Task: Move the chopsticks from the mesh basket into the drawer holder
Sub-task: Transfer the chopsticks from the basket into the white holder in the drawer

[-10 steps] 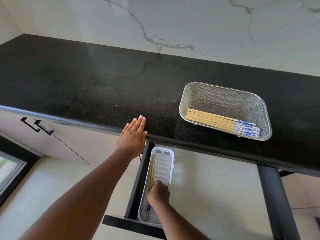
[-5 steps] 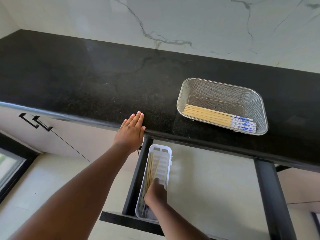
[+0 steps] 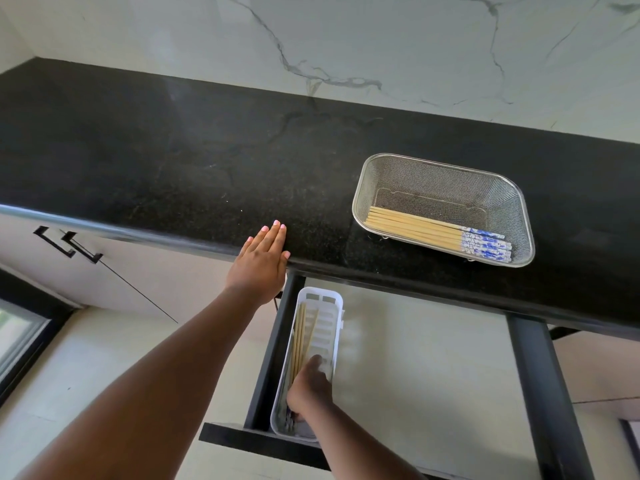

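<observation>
Both hands are busy: right hand [image 3: 309,388] is reaching down into the white drawer holder [image 3: 334,341], fingers curled on the chopsticks [image 3: 300,341] lying there, though the grip's partly hidden. Left hand [image 3: 260,265] is lying flat, fingers spread, on the black counter [image 3: 173,161] edge. More chopsticks [image 3: 440,234] are sitting in the mesh basket [image 3: 446,174].

single head-worn wide-angle view, looking forward and steeply down, close over countertop [image 3: 173,161] edge and open drawer [image 3: 266,358]
</observation>
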Motion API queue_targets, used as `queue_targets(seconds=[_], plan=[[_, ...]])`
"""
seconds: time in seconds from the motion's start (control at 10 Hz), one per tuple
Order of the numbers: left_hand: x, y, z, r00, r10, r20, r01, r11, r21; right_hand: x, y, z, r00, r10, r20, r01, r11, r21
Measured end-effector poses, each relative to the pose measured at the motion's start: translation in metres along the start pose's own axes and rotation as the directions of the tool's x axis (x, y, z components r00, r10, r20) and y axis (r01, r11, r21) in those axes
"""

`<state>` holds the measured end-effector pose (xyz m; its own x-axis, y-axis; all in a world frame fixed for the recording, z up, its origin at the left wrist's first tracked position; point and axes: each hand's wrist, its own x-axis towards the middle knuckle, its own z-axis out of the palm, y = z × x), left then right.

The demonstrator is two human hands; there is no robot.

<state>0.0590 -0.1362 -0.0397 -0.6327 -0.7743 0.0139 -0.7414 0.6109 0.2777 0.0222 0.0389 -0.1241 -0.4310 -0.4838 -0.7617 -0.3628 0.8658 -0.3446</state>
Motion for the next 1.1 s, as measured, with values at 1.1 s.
queue_targets(seconds=[1.1], plan=[[0.002, 0.008, -0.001, 0.999, -0.04, 0.001, 0.04, 0.999, 0.003, -0.091, -0.039, -0.25, 0.742, -0.629, -0.232, 0.667, 0.727, 0.162]])
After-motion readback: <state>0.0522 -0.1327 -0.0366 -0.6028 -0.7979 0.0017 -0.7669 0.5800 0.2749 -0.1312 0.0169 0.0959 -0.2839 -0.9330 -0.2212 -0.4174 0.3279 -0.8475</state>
